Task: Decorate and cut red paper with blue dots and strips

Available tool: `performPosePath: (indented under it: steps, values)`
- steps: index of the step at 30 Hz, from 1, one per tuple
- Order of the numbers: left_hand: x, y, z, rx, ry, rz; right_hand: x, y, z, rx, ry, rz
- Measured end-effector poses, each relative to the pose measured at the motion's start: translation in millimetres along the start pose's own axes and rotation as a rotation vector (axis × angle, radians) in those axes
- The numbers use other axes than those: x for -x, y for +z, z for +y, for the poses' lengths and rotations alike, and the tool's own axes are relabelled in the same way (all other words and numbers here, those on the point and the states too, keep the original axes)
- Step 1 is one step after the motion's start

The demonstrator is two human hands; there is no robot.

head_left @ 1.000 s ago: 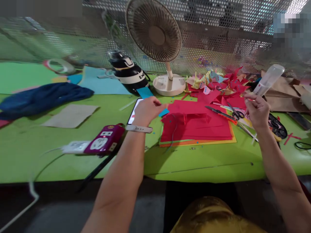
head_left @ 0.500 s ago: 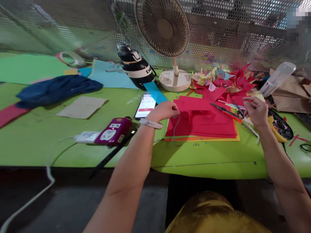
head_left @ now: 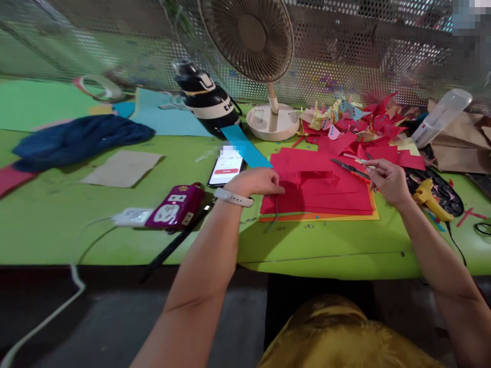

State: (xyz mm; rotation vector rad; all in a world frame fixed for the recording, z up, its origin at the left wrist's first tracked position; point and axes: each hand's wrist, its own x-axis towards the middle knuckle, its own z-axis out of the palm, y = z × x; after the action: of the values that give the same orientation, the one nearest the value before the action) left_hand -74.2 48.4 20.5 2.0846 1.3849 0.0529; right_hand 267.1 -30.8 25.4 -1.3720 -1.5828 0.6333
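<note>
My left hand (head_left: pixel 264 182), with a white watch band at the wrist, is closed in a pinch over the left edge of the red paper sheets (head_left: pixel 326 202). A thin blue-grey strand (head_left: pixel 276 207) hangs below its fingertips to the green table. My right hand (head_left: pixel 388 180) is closed, thumb and fingers together, at the right side of the sheets. Something small and pale shows at its fingertips, too small to name. Beside these fingers lies an orange-handled cutting tool (head_left: pixel 351 169), partly hidden. A red strip (head_left: pixel 315 175) stands slightly raised on the stack.
Folded paper pieces (head_left: pixel 356 115) heap up behind the stack. A yellow glue gun (head_left: pixel 433 199) lies right of my right hand. Left are a phone (head_left: pixel 224 171), a blue strip (head_left: pixel 245 145), a purple power strip (head_left: pixel 176 207), a black bottle (head_left: pixel 210 105) and a fan (head_left: pixel 274 122).
My right hand has moved left, toward the stack, uncovering the glue gun. Light strips below that hand no longer show there. My left hand has lowered slightly. The view has shifted a little.
</note>
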Motion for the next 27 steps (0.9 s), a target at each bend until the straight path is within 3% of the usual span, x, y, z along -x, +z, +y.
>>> performPosePath:
  steps: [6, 9, 15, 18, 23, 27]
  values:
    - [1.9, -0.1, 14.8, -0.097, -0.03, -0.146, -1.9, 0.2, -0.8, -0.001, 0.021, -0.007]
    - [7.7, -11.3, 12.9, 0.006, 0.067, -0.221, -1.6, -0.3, -2.1, -0.003, 0.038, -0.026]
    - [19.7, -21.1, 18.0, 0.324, 0.202, -0.232, -0.1, 3.0, -6.7, -0.075, 0.096, -0.056]
    - [23.9, -10.0, 34.1, 0.573, 0.339, -0.213, 6.9, 16.1, -12.1, -0.237, 0.237, -0.189]
    - [21.1, 20.5, 56.9, 0.731, 0.456, -0.248, 27.3, 47.7, -18.0, -0.541, 0.485, -0.621]
    - [13.8, 39.3, 65.3, 0.686, 0.515, -0.342, 35.1, 58.0, -19.9, -0.736, 0.542, -0.616]
